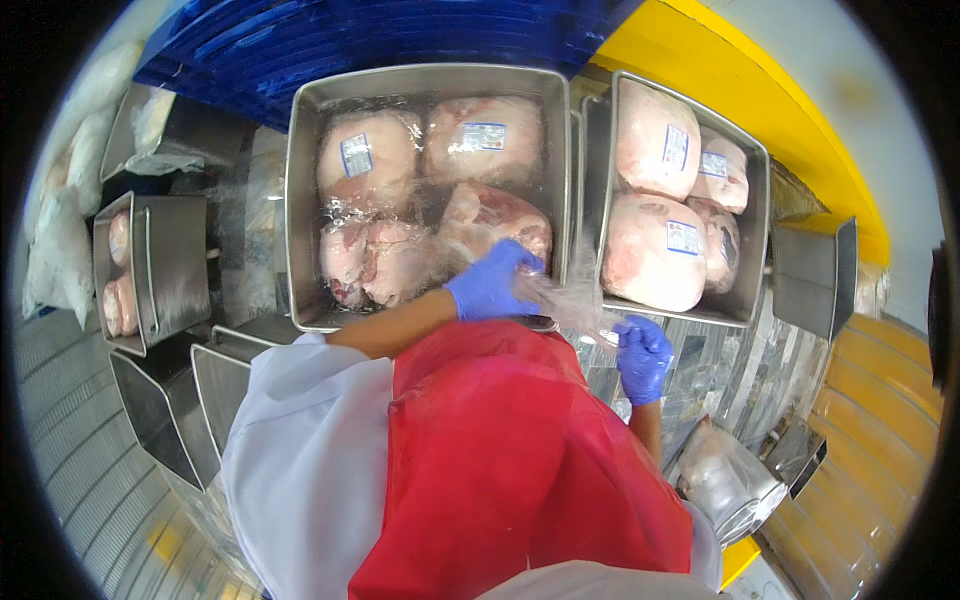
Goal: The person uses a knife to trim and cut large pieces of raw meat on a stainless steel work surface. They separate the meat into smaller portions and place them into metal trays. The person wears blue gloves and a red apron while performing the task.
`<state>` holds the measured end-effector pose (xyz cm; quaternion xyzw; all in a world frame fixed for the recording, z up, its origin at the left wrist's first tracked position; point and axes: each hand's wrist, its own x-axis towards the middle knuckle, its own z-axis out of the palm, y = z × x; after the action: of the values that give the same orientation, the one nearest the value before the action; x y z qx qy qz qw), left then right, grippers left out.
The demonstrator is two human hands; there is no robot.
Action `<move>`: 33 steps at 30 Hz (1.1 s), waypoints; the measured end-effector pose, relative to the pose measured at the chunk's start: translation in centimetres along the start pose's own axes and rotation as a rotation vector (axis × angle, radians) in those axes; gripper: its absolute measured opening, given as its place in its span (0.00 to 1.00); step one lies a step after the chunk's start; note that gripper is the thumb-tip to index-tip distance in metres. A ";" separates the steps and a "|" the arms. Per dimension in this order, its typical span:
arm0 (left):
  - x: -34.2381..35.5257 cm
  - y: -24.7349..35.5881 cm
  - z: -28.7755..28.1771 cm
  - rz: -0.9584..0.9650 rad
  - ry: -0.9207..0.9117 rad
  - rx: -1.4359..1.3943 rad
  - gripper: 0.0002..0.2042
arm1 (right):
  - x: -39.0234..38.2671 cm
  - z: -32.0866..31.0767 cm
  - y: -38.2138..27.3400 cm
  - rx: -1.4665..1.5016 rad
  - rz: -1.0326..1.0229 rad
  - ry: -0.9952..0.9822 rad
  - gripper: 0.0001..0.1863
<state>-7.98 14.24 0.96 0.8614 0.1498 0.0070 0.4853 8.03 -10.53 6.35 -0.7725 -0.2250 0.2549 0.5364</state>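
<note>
My left hand (495, 280), in a blue glove, is closed on a crumpled clear plastic bag (565, 300) at the near right corner of a steel tub (430, 75). To the right of the tub, my right hand (643, 358), gloved in the same blue, pinches the other end of the plastic, which stretches between the two hands. Just beyond my left hand is a reddish cut of meat (500, 212). Whether the plastic wraps that cut is hard to make out. Other pale wrapped cuts (370, 155) with labels lie in liquid in the tub.
A second steel tub (758, 230) on the right holds several labelled wrapped cuts (655, 250). Blue plastic pallet (380, 35) and a yellow platform (770, 100) lie beyond. Smaller steel bins (175, 260) stand at left, one holding meat. A bagged cut (725, 470) lies at lower right.
</note>
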 end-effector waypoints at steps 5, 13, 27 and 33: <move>1.3 -12.6 8.2 0.201 -0.092 0.328 0.27 | -1.5 -2.0 -2.1 0.030 0.140 -0.017 0.05; -4.6 -22.0 18.1 -0.119 -0.358 0.277 0.13 | -3.6 -4.5 -0.6 -0.079 0.084 0.301 0.06; 3.0 -0.5 -1.8 0.125 0.002 0.120 0.12 | 4.7 4.2 -2.5 -0.434 -0.195 -0.240 0.35; 3.1 0.2 -0.2 0.241 0.149 0.090 0.12 | 13.0 13.2 -0.2 -0.465 -0.682 -0.573 0.25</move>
<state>-5.03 15.10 0.79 0.8911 0.0811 0.1225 0.4294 9.58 7.04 0.67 -0.6529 -0.6537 0.2103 0.3196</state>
